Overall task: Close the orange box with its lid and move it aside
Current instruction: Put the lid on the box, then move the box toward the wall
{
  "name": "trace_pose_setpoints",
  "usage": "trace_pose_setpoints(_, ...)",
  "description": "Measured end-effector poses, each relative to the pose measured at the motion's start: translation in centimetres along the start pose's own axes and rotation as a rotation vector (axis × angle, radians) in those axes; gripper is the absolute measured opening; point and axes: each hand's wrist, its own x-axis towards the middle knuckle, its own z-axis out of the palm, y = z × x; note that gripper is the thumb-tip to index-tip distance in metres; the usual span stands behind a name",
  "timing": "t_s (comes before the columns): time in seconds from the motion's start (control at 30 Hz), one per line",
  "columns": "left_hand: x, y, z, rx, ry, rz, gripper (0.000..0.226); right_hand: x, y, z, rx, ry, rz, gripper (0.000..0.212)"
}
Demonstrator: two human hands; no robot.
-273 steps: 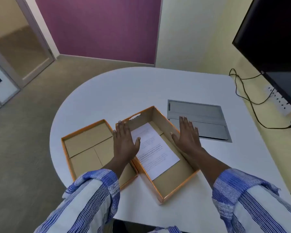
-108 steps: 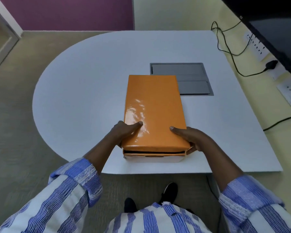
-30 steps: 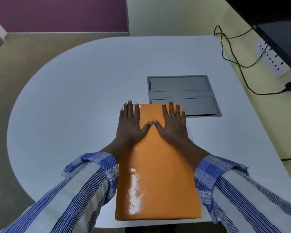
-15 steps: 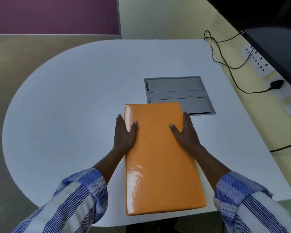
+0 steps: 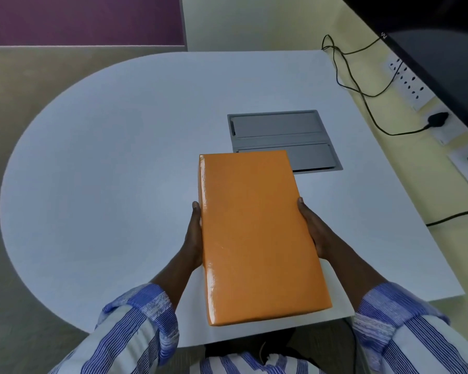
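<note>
The left hand (image 5: 193, 233) and right hand (image 5: 312, 228), flat on top a moment ago, now clamp the lidded orange box's (image 5: 257, 236) long sides, apparently ready to shift it aside.

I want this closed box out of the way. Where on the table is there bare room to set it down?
The widest bare stretch of the white table lies left of the orange box, out to the curved edge. Another bare band runs along the far edge beyond the grey hatch. The right is tighter: the hatch, then black cables near the wall.

fingers hidden under orange box (image 5: 257, 233), monitor (image 5: 443, 49) cropped
</note>
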Motion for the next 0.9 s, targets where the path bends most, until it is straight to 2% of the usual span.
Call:
trace_pose_setpoints(0.17, 0.3, 0.3, 3.3, -0.017, -0.140, -0.003, 0.075, -0.7, -1.4, -2.8, -0.025, -0.010, -0.019, 0.085)
trace_pose_setpoints(0.3, 1.6, -0.8, 7.4, 0.100, -0.109, 0.013, 0.066, -2.0, -3.7, -7.3, -0.041, 0.001, -0.051, 0.085)
trace_pose_setpoints(0.47, 4.4, -3.6, 14.5, 0.174, -0.062, 0.039, 0.077, -4.6, -6.7, -14.2, -0.112, 0.127, -0.078, 0.091)
trace_pose_setpoints(0.53, 5.5, -5.2, 17.4, 0.172, -0.060, 0.051, 0.077, -5.7, -7.7, -16.7, -0.243, 0.232, -0.128, 0.094)
trace_pose_setpoints(0.6, 6.7, -7.1, 20.3, 0.175, -0.059, 0.056, 0.076, -6.8, -8.3, -19.0, -0.481, 0.377, -0.221, 0.098)
trace_pose_setpoints(0.7, 8.1, -9.9, 24.4, 0.208, -0.054, 0.065, 0.075, -8.1, -8.0, -21.8, -0.836, 0.631, -0.404, 0.096)
trace_pose_setpoints(0.77, 8.8, -11.6, 27.0, 0.241, -0.021, 0.065, 0.074, -8.6, -7.3, -23.0, -1.061, 0.742, -0.537, 0.095)
trace_pose_setpoints(0.83, 9.5, -13.3, 29.3, 0.272, 0.015, 0.062, 0.074, -9.0, -6.5, -23.7, -1.200, 0.758, -0.608, 0.092)
trace_pose_setpoints(0.9, 10.0, -14.8, 31.2, 0.292, 0.052, 0.038, 0.076, -8.9, -5.5, -24.2, -1.284, 0.714, -0.598, 0.089)
